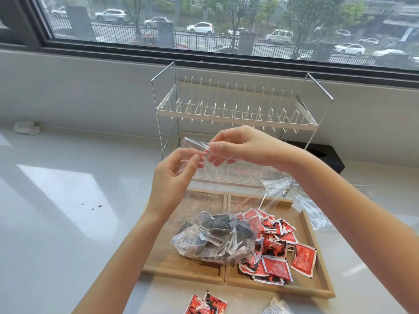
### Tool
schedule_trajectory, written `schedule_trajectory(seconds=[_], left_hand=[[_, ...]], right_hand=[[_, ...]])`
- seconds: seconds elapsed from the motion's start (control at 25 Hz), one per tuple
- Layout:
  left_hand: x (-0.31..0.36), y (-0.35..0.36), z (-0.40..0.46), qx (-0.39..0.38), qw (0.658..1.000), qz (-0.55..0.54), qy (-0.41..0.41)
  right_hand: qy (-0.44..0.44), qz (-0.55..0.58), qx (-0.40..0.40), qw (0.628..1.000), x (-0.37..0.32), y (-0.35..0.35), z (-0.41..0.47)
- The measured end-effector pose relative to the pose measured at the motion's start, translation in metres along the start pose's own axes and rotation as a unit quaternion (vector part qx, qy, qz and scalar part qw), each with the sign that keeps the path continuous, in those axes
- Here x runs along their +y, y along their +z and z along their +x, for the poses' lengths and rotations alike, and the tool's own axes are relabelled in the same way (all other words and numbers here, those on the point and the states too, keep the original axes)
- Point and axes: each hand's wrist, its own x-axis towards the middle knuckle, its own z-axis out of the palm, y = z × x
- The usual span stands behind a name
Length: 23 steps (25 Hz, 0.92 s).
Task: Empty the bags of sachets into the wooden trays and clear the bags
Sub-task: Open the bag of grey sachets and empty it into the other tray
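**Obs 1:** Fingers [195,158] of the left hand [174,177] are pinched on the near lip of the clear bag [213,241]; thumb and forefinger pressed together on the film, other fingers curled loose. Just to the right, the right hand [244,146] pinches the far lip at the same height. Mouth of the bag is held up between the two hands, above the trays.

**Obs 2:** Contents?

**Obs 1:** Grey and dark sachets [210,234], bunched in the bottom of the bag. That bottom sags onto the left wooden tray [181,268] and laps over the divider. Right wooden tray [317,264] already carries loose red sachets [278,252]. An empty bag [315,211] lies off the right tray's far corner, on the desk [56,200].

**Obs 2:** Step?

**Obs 1:** Opening the second bag, I judge. Seal looks partly parted, though the film is too clear to be sure.

**Obs 2:** Next?

**Obs 1:** Pull the lips apart, shift grip to the bottom, upend over the left tray only, keeping greys out of the reds. Then the bags want clearing. Strays too: red sachets at the near edge [206,304] sit on the desk, outside both trays.
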Motion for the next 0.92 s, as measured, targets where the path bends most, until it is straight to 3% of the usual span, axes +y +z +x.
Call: schedule_trajectory(seconds=[0.24, 0.32, 0.4, 0.44, 0.56, 0.64, 0.92], left_hand=[[0.006, 0.005, -0.003, 0.010, 1.000, -0.018, -0.003], [0.004, 0.005, -0.002, 0.019, 1.000, -0.014, -0.010], [0.003, 0.005, 0.001, 0.035, 0.999, -0.015, -0.022], [0.003, 0.004, 0.002, 0.039, 0.999, -0.016, -0.026], [0.004, 0.004, 0.002, 0.021, 0.999, -0.019, -0.024], [0.005, 0.003, -0.001, 0.009, 0.999, -0.035, -0.023], [0.008, -0.003, -0.003, -0.012, 0.998, -0.039, -0.042]], right_hand=[[-0.007, -0.008, 0.011, 1.000, 0.000, 0.003, -0.001], [-0.058, -0.056, 0.128, 0.989, 0.002, 0.010, -0.002], [-0.183, -0.119, 0.281, 0.935, 0.001, 0.021, -0.007], [-0.239, -0.156, 0.311, 0.907, 0.002, 0.028, -0.010], [-0.283, -0.291, 0.291, 0.867, 0.010, 0.046, -0.009], [-0.251, -0.305, 0.273, 0.877, 0.015, 0.051, -0.005], [-0.217, -0.183, 0.294, 0.913, 0.021, 0.049, -0.003]])
